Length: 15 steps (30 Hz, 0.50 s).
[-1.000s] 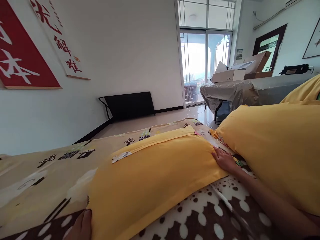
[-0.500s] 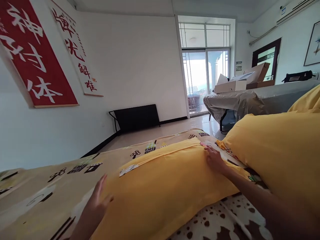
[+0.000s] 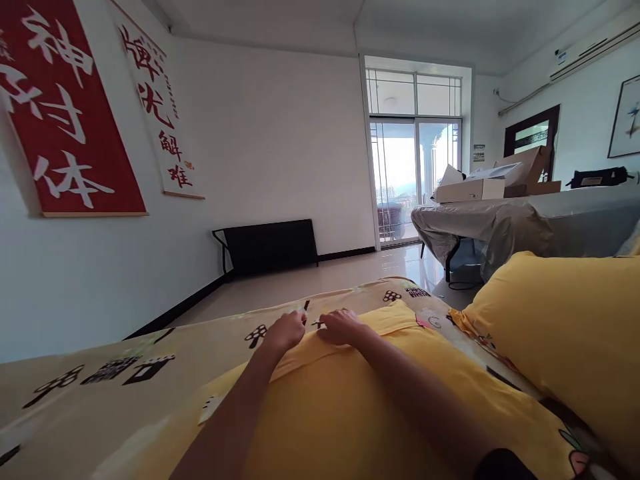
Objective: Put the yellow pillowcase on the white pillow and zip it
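A plump yellow pillow in its pillowcase (image 3: 320, 413) lies flat in front of me on a patterned bed sheet (image 3: 200, 360). A folded flap (image 3: 390, 323) runs along its far edge. My left hand (image 3: 287, 331) is closed at the middle of that edge, fingers curled on the fabric. Close beside it on the right, my right hand (image 3: 341, 327) bends its fingers over the same edge. The fingertips of both hands are partly hidden.
A second yellow pillow (image 3: 565, 313) lies at the right. Beyond the bed stand a plastic-covered table (image 3: 525, 213) with an open cardboard box (image 3: 470, 190) and a black folded table (image 3: 270, 247) against the wall.
My left hand has moved up and right from the pillow's left side. My right hand has moved left from its right end. Both have come together on the far edge and closed.
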Available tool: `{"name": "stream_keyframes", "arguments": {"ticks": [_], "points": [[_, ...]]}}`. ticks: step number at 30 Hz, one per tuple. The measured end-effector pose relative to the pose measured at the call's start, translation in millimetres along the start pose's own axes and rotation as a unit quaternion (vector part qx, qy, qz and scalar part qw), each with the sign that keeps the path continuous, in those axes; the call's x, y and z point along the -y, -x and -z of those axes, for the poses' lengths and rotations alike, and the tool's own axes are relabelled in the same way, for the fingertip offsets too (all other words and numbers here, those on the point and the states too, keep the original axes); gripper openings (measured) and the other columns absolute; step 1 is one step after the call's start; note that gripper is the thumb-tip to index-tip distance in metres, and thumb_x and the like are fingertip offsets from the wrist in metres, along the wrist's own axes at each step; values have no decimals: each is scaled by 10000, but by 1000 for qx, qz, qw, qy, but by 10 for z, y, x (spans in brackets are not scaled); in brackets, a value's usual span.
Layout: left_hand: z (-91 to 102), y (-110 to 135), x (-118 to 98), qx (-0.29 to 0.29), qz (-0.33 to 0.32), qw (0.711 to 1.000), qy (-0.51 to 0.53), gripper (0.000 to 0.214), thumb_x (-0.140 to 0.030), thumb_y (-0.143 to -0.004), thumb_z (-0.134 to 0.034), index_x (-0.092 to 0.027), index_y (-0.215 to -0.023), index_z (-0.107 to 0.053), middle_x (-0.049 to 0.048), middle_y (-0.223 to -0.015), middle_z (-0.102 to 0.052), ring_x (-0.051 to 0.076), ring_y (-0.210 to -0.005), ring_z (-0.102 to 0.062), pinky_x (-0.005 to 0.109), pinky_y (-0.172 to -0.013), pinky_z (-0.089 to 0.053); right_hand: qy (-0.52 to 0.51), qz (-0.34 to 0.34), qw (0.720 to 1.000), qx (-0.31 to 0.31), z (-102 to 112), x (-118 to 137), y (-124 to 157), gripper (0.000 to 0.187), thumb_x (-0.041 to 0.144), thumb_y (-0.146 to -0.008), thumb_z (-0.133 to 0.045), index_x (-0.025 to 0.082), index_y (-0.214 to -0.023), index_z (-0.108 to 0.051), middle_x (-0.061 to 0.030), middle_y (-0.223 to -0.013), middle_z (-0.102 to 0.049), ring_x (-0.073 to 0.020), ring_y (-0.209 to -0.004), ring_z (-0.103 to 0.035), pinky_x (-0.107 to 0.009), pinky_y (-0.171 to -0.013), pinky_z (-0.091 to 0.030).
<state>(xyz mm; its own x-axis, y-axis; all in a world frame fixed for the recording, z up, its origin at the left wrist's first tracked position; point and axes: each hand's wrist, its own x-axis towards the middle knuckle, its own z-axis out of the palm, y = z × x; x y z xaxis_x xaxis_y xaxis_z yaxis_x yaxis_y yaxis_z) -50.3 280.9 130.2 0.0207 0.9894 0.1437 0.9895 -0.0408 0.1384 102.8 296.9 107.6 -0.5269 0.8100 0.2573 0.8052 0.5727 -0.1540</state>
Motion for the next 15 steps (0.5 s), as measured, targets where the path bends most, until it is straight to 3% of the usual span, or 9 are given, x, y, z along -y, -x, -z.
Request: {"name": "stream_keyframes", "arguments": {"ticks": [2,6,8,11,15], "points": [[-284,7,86,4,-2,1000,-26,380,-164,-905,-280,-108,-1091,-608,162,-1107,-641,235,-1059,-598,373,-908,-430,-3,14,1000,11,-254,-102,-28,359,359,-924,-352,159,-1017,-635,-130,-1100,-663,-244,-1031,-613,-388,-872,-428],[-741,162,188,20,-23,998,-59,415,-175,-906,-257,-83,-1157,-573,185,-1176,-607,278,-1124,-561,421,-958,-394,-7,34,998,-45,-690,-156,44,447,383,-967,-230,163,-1028,-614,-112,-1103,-661,-219,-1085,-582,-406,-940,-370],[-777,210,212,22,-22,998,-59,443,-234,-928,-223,-106,-1197,-551,167,-1228,-585,267,-1146,-548,412,-971,-390,-14,39,998,-43,-721,-186,42,445,400,-965,-230,177,-1031,-610,-100,-1105,-662,-209,-1084,-580,-394,-940,-361],[-683,234,303,27,-3,998,-54,484,-316,-936,-195,-142,-1209,-555,133,-1258,-581,251,-1170,-536,403,-991,-382,-23,29,999,11,-593,-385,-5,462,458,-955,-240,202,-1054,-612,-89,-1150,-648,-203,-1120,-560,-388,-952,-348],[-572,250,758,48,76,996,-22,556,-435,-918,-165,-227,-1247,-561,70,-1302,-565,271,-1179,-538,475,-999,-381,-37,-40,994,91,-397,-969,48,520,511,-940,-244,208,-1181,-590,-106,-1277,-579,-240,-1216,-496,-446,-1010,-304]]}}
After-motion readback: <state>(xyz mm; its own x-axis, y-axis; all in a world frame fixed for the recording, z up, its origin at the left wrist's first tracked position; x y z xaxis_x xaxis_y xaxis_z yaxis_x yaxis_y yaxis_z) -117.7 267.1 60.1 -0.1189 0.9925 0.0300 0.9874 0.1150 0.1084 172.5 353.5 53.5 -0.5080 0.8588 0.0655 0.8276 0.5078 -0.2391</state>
